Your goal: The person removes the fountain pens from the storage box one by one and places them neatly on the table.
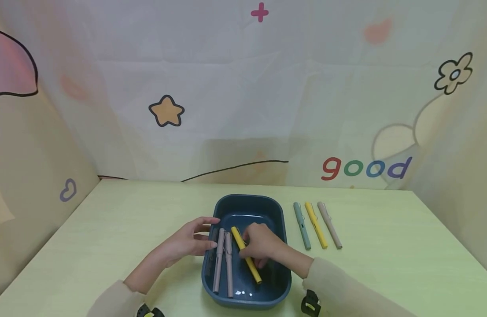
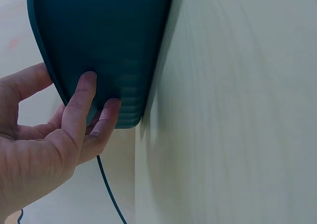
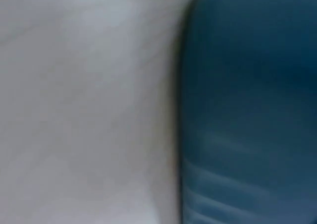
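A dark blue plastic box [image 1: 247,298] stands on the table. On its left side my left hand [image 1: 188,237] holds the wall, fingertips over the rim and other fingers against the outside, as the left wrist view shows the hand [image 2: 64,120] on the box [image 2: 114,40]. My right hand [image 1: 263,244] reaches into the box and pinches a yellow pen [image 1: 252,269], which lies slanted. Left of it, inside, are two greyish-pink pens, one pen [image 1: 218,264] beside another pen [image 1: 229,268]. Some right fingers are hidden. The right wrist view is blurred, showing the box's side [image 3: 247,110] without the hand.
To the right of the box, a teal pen [image 1: 302,226], a yellow pen [image 1: 316,225] and a greyish-pink pen [image 1: 330,225] lie side by side on the light table [image 1: 386,246]. A printed cloth backdrop [image 1: 235,97] rises behind the table.
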A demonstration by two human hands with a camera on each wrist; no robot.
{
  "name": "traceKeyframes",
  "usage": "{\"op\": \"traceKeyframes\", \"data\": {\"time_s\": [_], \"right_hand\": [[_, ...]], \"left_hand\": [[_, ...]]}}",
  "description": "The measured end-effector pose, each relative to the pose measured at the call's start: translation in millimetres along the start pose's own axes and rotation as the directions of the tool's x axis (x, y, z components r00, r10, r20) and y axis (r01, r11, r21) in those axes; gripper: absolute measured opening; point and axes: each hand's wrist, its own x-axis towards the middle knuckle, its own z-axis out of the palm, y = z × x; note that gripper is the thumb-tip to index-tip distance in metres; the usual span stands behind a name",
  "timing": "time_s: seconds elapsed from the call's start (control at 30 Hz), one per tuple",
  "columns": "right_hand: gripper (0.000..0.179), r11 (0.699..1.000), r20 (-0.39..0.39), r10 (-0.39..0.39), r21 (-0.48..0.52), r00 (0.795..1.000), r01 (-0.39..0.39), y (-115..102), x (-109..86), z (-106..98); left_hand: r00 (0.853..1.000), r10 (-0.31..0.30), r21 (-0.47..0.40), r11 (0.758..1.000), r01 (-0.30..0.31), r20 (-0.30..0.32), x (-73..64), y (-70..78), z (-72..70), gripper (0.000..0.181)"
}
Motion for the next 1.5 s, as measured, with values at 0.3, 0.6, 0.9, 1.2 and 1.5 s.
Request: {"op": "traceKeyframes", "data": {"time_s": [0.3,0.6,0.9,1.2,1.5], "right_hand": [[0.039,0.990,-0.082,-0.042,0.128,0.996,0.052,-6.8,-10.1,-26.6],[0.042,0.976,-0.179,0.010,0.217,0.984,0.030,-3.9,-24.2,-44.7],[0.048,0.971,-0.237,0.027,0.238,0.971,0.031,4.7,-51.6,-69.4],[0.053,0.965,-0.229,0.048,0.263,0.972,0.014,24.3,-74.5,-86.3],[0.057,0.956,-0.204,0.114,0.287,0.972,-0.052,51.1,-92.5,-85.2]], "left_hand": [[1.000,0.010,0.002,1.000,-0.010,-0.005,-3.1,1.8,-1.5,0.061],[1.000,0.004,-0.002,1.000,-0.004,-0.020,-2.4,0.6,-0.5,0.061],[1.000,0.028,-0.015,0.999,-0.028,0.008,-1.5,-1.9,0.4,0.061],[1.000,0.018,-0.011,1.000,-0.018,-0.003,-1.8,-0.3,0.4,0.061],[1.000,0.007,-0.003,1.000,-0.007,-0.010,-2.4,1.1,1.2,0.061]]}}
